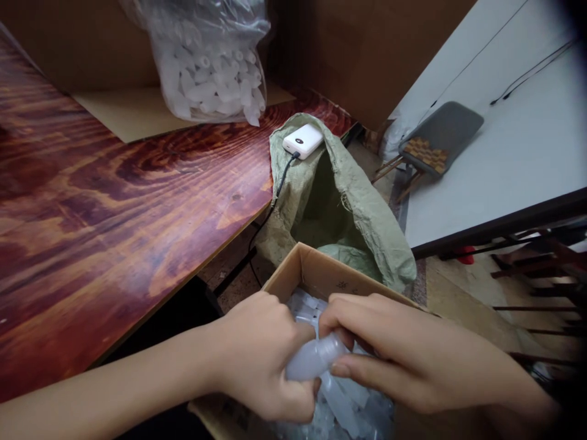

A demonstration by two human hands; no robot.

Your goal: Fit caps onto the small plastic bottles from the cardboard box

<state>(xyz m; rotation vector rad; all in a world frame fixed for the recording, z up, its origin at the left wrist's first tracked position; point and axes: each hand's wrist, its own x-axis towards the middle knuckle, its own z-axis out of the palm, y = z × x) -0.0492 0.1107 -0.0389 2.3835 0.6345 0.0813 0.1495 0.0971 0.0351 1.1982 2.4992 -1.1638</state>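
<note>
Holding the translucent plastic bottle (309, 360) over the cardboard box (337, 269), we curl our left hand (268, 354) round its body and pinch its neck with our right hand (389, 348); it should be light, slick, squeezable, best gripped at the neck.

Held container (309, 362): frosted, translucent plastic — smooth
Box (323, 269): matt cardboard
Tabletop (183, 201): glossy, wood-grained
Sack (367, 208): matt, creased, rough — woven-looking
Bag (241, 24): crinkled, shiny plastic film
White device (306, 140): smooth, hard-looking plastic
</note>
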